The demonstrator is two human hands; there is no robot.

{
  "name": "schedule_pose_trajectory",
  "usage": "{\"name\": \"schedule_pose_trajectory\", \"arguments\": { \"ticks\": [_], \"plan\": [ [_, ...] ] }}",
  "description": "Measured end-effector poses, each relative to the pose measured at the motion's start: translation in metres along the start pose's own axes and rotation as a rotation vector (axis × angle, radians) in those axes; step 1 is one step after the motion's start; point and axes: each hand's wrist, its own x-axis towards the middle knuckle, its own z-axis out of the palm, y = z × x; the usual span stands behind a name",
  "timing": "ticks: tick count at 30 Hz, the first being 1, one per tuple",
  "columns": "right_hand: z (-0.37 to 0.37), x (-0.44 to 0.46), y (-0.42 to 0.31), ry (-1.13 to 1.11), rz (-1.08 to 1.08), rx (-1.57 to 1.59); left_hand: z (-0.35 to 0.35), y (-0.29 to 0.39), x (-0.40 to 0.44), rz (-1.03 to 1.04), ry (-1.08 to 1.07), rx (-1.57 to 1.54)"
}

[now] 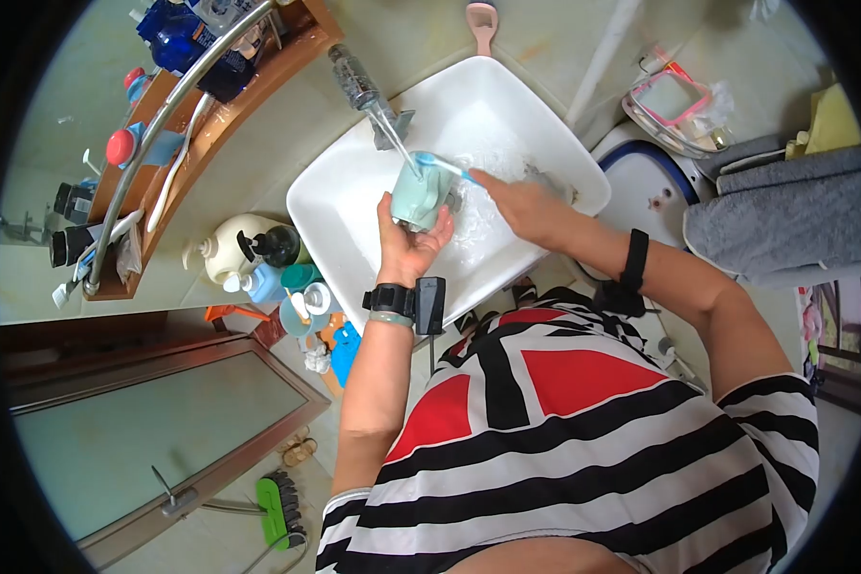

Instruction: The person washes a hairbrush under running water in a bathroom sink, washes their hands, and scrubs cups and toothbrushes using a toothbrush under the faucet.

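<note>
My left hand (407, 245) is wrapped round a mint-green cup (417, 203), holding it tilted under the running faucet (356, 84). A stream of water falls at the cup's mouth. In my right hand (524, 207) is a light blue and white toothbrush (452, 169), gripped by its handle. Its head is at the cup's rim; whether the bristles touch the inside cannot be made out. Both hands are above the white sink (335, 196), where water splashes over the bottom.
Left of the sink stand pump bottles (234, 246) and a teal cup (299, 277). A wooden shelf (222, 124) with a metal rail holds blue bottles. To the right are a toilet (641, 182) and grey towels (775, 215). A green brush (275, 512) lies low left.
</note>
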Motion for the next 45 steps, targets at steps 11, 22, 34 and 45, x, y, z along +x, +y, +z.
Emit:
{"name": "schedule_pose_trajectory", "arguments": {
  "ticks": [11, 22, 34, 45],
  "plan": [
    [-0.009, -0.020, -0.010, -0.026, 0.046, 0.011, 0.007, -0.005, 0.002, 0.037, -0.007, 0.059],
    [-0.011, 0.001, 0.015, 0.009, 0.227, 0.069, 0.020, -0.006, 0.000, 0.145, -0.049, 0.100],
    [0.004, -0.035, -0.030, -0.004, -0.038, 0.158, 0.018, -0.004, 0.003, 0.325, -0.073, 0.264],
    [0.015, -0.025, -0.033, 0.148, 0.019, 0.258, 0.018, -0.013, 0.004, 0.471, -0.001, 0.300]
  ]
}}
